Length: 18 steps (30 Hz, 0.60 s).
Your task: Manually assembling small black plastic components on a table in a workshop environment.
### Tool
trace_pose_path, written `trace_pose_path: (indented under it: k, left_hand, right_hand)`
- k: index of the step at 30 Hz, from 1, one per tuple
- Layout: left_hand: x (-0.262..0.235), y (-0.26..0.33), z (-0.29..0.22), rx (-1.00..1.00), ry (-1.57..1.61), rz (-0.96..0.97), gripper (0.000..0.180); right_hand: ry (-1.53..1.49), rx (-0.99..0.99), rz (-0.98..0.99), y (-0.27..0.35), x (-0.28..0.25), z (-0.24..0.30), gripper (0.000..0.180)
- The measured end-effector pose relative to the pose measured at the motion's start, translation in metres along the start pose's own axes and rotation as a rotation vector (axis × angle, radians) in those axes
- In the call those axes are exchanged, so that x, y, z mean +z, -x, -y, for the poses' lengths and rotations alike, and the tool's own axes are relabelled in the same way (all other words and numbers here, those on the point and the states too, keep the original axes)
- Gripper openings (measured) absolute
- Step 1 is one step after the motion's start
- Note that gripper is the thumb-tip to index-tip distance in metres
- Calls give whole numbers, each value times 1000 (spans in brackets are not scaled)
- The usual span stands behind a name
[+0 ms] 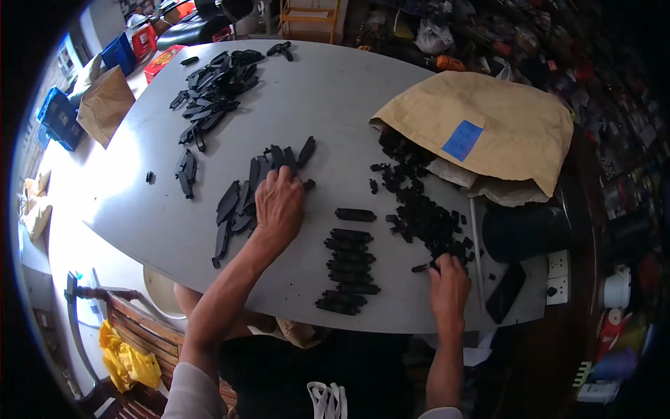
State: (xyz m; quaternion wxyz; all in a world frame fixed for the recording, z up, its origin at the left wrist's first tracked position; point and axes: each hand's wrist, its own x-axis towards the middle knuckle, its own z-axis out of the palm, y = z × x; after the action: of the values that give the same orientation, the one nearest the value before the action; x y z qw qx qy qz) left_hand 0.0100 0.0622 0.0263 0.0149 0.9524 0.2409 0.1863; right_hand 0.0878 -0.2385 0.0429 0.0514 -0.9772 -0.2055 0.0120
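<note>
My left hand (279, 202) reaches into a loose heap of long black plastic pieces (229, 201) on the grey table. Its fingers are bent down and drawn together, and their tips are hidden. At the edge of a pile of small black plastic parts (426, 216), my right hand (450, 286) has its thumb and fingers pinched together. What lies between them cannot be made out. One small black part (419, 268) is just left of that thumb. Between my hands, several long black pieces (349, 257) lie crosswise in a column, with a single one (355, 215) slightly apart above.
A brown paper sack (502, 105) with a blue patch lies open over the small parts. Farther left is a bigger heap of black pieces (216, 87). A thin rod (477, 251) and a dark flat object (506, 293) lie near the table's right edge.
</note>
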Motion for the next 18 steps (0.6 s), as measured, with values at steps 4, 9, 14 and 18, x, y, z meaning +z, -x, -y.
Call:
trace_pose_path:
  k: [4,9,14,18]
  left_hand:
    - [8,-9,-2,242,114,-164,15]
    - [21,-28,-17,197,619,-8,15]
    - [23,-36,-28,-51,1041,246,24]
    - [25,-35,-28,15,1104,250,31]
  right_hand:
    - [-466,-3,-53,-9,1,-8,13]
    - [-1176,15,94,-18,2,1,10]
    - [-1452,-67,258,-27,0,10,17]
    - [-1525,-51,324,-35,4,13,18]
